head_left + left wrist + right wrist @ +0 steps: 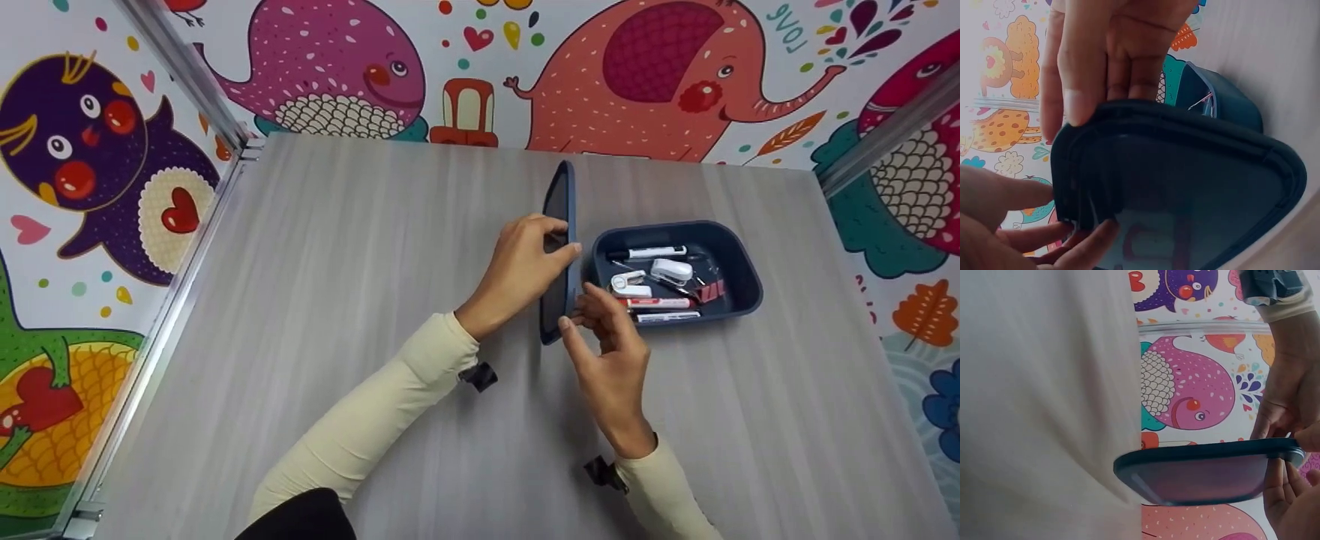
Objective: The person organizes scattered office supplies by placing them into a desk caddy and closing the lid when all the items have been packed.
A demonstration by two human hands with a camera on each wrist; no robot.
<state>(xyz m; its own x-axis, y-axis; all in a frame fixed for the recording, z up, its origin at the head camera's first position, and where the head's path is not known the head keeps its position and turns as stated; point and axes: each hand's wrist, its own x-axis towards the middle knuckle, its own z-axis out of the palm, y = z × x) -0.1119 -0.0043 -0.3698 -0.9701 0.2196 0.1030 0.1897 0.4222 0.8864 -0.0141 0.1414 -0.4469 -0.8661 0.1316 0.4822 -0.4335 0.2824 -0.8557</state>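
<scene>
A dark blue lid with a see-through panel stands nearly on edge, held up in front of me. My left hand grips it near the middle, thumb on the rim side facing right. At its near end my right hand pinches the rim between thumb and fingers. Just right of the lid sits a dark blue box, uncovered. Inside lie a black-capped marker, a white stapler, a small white device, a red marker and other small items.
The grey wood-grain table meets a wall panel printed with cartoon animals at the back. Metal rails run along the left side. Another patterned panel borders the right.
</scene>
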